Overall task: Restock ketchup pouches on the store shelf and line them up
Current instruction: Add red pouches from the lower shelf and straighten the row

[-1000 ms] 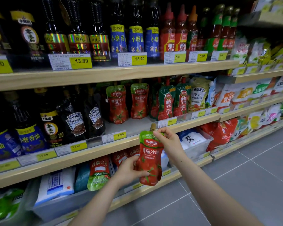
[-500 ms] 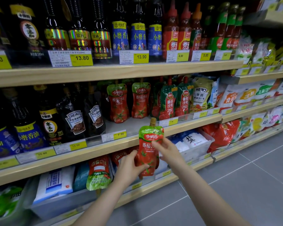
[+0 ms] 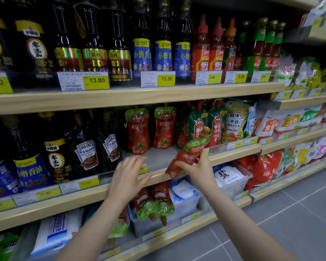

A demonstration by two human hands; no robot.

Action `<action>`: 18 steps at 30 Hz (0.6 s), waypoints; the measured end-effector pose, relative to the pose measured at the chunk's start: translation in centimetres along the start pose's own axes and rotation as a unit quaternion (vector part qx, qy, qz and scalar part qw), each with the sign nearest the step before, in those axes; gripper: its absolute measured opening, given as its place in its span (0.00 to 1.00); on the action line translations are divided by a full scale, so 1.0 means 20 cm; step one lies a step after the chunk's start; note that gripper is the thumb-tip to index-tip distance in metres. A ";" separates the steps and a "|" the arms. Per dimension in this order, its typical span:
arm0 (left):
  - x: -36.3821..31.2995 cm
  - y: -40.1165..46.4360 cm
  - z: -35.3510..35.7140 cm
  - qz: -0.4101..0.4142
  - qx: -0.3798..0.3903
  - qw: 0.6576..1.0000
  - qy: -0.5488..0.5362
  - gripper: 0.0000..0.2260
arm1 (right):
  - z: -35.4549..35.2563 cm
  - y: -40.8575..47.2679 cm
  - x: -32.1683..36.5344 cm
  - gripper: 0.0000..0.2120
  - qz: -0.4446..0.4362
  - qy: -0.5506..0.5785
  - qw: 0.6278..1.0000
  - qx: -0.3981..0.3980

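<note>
My right hand (image 3: 199,169) grips a red ketchup pouch (image 3: 186,157) with a green top and gold cap, tilted to the right, at the front lip of the middle shelf (image 3: 233,151). My left hand (image 3: 129,176) is off the pouch, fingers spread, held over the shelf edge to its left. Two matching ketchup pouches (image 3: 138,131) (image 3: 164,128) stand upright side by side further back on that shelf, with bare shelf floor in front of them. More of these pouches (image 3: 154,204) lie cap-down in a clear bin on the shelf below.
Dark Heinz sauce bottles (image 3: 87,149) stand left of the gap. Green-and-red tomato sauce pouches (image 3: 215,127) and a Heinz salad dressing pouch (image 3: 234,123) stand to the right. Price tags line the shelf rails. Bottles fill the shelf above (image 3: 158,53). Grey floor tiles (image 3: 290,213) lie at the right.
The pouch has risen from below the shelf edge to its lip and tilted right. My left hand has let go of it and opened; my right hand now carries it alone.
</note>
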State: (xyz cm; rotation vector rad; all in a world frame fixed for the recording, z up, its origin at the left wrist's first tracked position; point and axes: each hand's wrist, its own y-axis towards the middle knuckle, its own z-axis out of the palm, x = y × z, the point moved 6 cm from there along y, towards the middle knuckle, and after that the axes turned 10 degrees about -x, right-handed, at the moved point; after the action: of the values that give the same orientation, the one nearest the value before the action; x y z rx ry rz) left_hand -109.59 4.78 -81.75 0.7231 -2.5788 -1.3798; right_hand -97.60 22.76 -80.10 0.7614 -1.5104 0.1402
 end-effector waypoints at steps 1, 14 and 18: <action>0.04 0.02 0.00 0.023 0.010 0.999 0.035 0.21 | 0.02 0.05 0.05 0.27 -0.020 -0.002 1.000 0.003; 0.13 -0.05 0.08 0.121 0.040 0.977 0.171 0.22 | 0.34 0.42 0.00 0.30 -0.017 -0.171 0.985 0.014; 0.14 -0.05 0.09 0.122 0.039 0.976 0.176 0.21 | 0.38 0.44 -0.08 0.31 0.018 -0.203 0.979 0.020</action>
State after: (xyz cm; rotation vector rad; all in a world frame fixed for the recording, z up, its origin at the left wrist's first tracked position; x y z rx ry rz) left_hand -112.27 4.36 -83.87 0.5745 -2.3563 -0.9830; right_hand -108.89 26.10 -79.19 0.8295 -1.9142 0.0422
